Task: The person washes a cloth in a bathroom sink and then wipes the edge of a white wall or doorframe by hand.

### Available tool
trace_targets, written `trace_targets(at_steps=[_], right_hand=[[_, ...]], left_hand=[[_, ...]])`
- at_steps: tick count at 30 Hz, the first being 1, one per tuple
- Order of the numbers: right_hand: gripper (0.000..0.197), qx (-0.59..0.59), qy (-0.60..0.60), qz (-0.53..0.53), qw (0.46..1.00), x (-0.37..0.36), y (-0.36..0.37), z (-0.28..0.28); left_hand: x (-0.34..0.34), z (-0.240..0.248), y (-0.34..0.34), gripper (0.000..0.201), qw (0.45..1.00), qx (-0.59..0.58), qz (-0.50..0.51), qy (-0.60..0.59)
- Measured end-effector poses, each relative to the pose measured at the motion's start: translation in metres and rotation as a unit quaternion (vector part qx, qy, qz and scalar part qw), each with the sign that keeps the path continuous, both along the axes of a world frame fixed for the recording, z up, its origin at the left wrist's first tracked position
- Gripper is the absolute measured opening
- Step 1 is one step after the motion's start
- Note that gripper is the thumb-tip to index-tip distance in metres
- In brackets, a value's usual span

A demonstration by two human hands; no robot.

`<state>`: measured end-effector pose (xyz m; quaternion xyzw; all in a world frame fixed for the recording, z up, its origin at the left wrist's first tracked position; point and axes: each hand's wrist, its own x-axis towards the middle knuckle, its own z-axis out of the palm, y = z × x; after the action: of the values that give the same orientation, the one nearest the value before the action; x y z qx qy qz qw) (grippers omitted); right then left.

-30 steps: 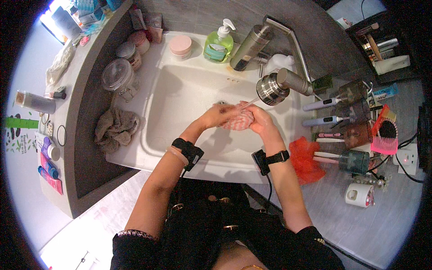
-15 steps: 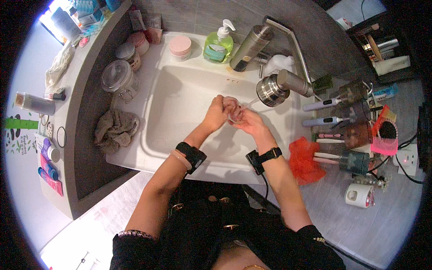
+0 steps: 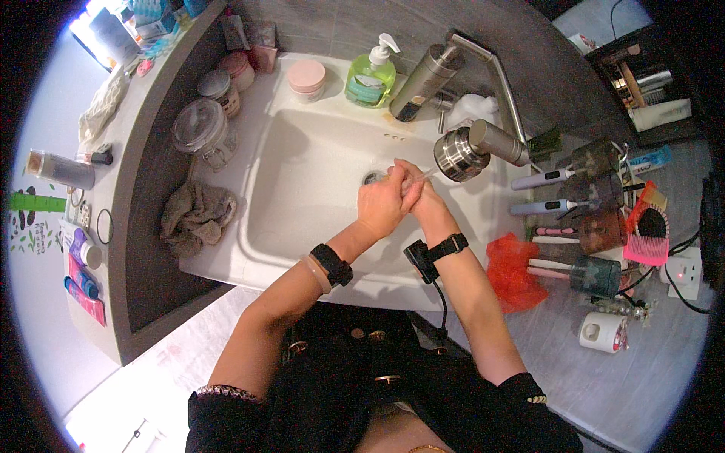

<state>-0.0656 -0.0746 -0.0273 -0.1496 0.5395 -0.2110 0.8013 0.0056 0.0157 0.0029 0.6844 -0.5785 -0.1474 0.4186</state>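
Over the sink (image 3: 302, 189), my left hand (image 3: 381, 204) and my right hand (image 3: 427, 199) are closed and pressed together. A pinkish, crumpled, soft-looking thing was between them a moment ago; my fingers now cover nearly all of it. A thin stream of water runs onto the hands from the round metal head of the tap (image 3: 461, 154), just to their right. The drain (image 3: 372, 178) shows beside my left hand.
A green soap pump bottle (image 3: 370, 79) and a pink-lidded jar (image 3: 306, 79) stand along the back rim. A grey cloth (image 3: 198, 217) lies at left by a clear jar (image 3: 202, 128). At right are a red mesh puff (image 3: 515, 273) and electric toothbrushes (image 3: 541, 179).
My left hand has turned and closed over the pinkish crumpled thing, which was plainly visible before. Both hands have come together, and the drain now shows.
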Motion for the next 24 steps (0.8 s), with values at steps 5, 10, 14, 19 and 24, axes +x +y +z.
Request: trace_targets(at_steps=[5,10,14,19,24], right_hand=[[0.020,-0.038,-0.055,-0.046,0.997,-0.005,0.008,-0.003],[0.020,-0.043,-0.076,-0.060,0.994,-0.010,0.005,-0.004],[0.022,-0.051,-0.071,-0.070,0.994,-0.009,0.011,0.007],[0.027,-0.089,0.011,0.055,0.994,-0.041,-0.003,-0.012],[0.014,-0.238,0.013,0.163,0.957,-0.049,-0.002,0.016]], left_hand=[[-0.002,0.007,-0.007,0.030,0.998,0.036,0.029,-0.045],[-0.007,0.003,-0.018,0.031,0.994,0.063,0.051,-0.067],[-0.007,0.006,-0.023,0.034,0.996,0.069,0.047,-0.044],[-0.003,-0.011,-0.027,0.036,0.961,0.246,0.052,0.112],[0.021,-0.057,-0.014,0.040,0.958,0.214,0.000,0.191]])
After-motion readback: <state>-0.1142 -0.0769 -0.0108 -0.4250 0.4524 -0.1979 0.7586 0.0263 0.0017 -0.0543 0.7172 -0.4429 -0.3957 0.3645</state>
